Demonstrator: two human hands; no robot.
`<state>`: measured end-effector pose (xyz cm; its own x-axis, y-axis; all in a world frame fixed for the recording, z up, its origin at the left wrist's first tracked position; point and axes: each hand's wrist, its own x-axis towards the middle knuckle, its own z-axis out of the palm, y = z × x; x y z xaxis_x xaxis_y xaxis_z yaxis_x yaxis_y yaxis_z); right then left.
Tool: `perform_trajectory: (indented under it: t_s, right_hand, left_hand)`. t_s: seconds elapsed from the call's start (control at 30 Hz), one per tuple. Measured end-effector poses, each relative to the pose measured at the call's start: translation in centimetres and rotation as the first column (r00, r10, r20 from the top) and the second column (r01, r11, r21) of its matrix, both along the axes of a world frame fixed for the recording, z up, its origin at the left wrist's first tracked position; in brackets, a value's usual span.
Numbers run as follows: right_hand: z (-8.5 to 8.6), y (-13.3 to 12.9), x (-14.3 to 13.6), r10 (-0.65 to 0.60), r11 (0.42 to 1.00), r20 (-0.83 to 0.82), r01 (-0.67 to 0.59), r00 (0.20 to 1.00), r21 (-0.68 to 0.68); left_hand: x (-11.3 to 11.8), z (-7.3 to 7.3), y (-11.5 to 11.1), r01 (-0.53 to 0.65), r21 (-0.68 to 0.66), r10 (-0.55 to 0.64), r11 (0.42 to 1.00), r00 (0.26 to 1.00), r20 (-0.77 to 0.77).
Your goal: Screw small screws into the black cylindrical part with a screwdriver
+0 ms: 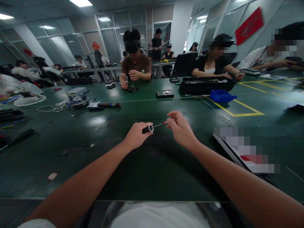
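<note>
Near the middle of the green table, my left hand (137,134) is closed on a small black cylindrical part (147,128) with a pale ring at its right-facing end. My right hand (181,128) pinches the handle of a thin screwdriver (158,125), which has a red collar. The shaft points left, and its tip is at or just before the ringed end of the black part; whether it touches is too small to tell. Both hands are above the table surface.
On the green table (114,180) a pixelated white item (247,155) lies at right. Farther back are a blue tray (222,96), a hard-drive-like device (165,93), a dark tool (109,104) and coiled cables (77,102). A person (136,65) works across the table.
</note>
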<state>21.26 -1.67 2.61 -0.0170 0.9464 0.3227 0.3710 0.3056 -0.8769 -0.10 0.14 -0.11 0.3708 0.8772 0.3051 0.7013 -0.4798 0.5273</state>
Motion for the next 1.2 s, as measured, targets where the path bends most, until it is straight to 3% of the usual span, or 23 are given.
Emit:
perform_trajectory:
  t_s: [0.13,0.23,0.3,0.4,0.6,0.9,1.07,1.2]
  right_hand:
    - [-0.4,0.8,-0.1,0.041,0.996,-0.324,-0.065,0.945,-0.065]
    - [-0.9,1.6,0.0,-0.105,0.941,-0.618,-0.123,0.779,-0.315]
    - [-1.1,2.0,0.1,-0.191,0.909,-0.686,-0.137,0.702,-0.393]
    - [-1.3,2.1,0.1,-0.174,0.941,-0.697,-0.091,0.696,-0.325]
    - [-1.7,1.7,-0.2,-0.050,0.990,-0.580,-0.036,0.813,-0.135]
    - [-0.9,0.8,0.1,-0.015,0.999,-0.187,0.024,0.982,0.045]
    - [0.0,-0.1,0.2,-0.043,0.979,0.087,0.024,0.995,0.202]
    - [-0.1,-0.2,0.2,-0.110,0.964,0.120,0.077,0.987,0.253]
  left_hand:
    - [0.1,0.2,-0.1,0.034,0.027,-0.034,0.999,0.999,0.003]
    - [0.1,0.3,-0.1,0.097,0.097,-0.097,0.991,0.995,-0.010]
    - [0.1,0.3,0.0,0.098,0.117,-0.098,0.988,0.995,-0.010]
    - [0.0,0.1,0.2,0.072,0.094,-0.071,0.993,0.997,-0.012]
    - [0.1,0.3,0.0,0.046,0.076,-0.044,0.996,0.999,-0.025]
    - [0.2,0.4,-0.1,0.068,0.077,-0.063,0.995,0.996,-0.071]
    - [0.2,0.2,0.1,0.087,0.067,-0.081,0.994,0.992,-0.094]
    - [0.1,0.2,0.3,0.085,0.057,-0.081,0.995,0.994,-0.079]
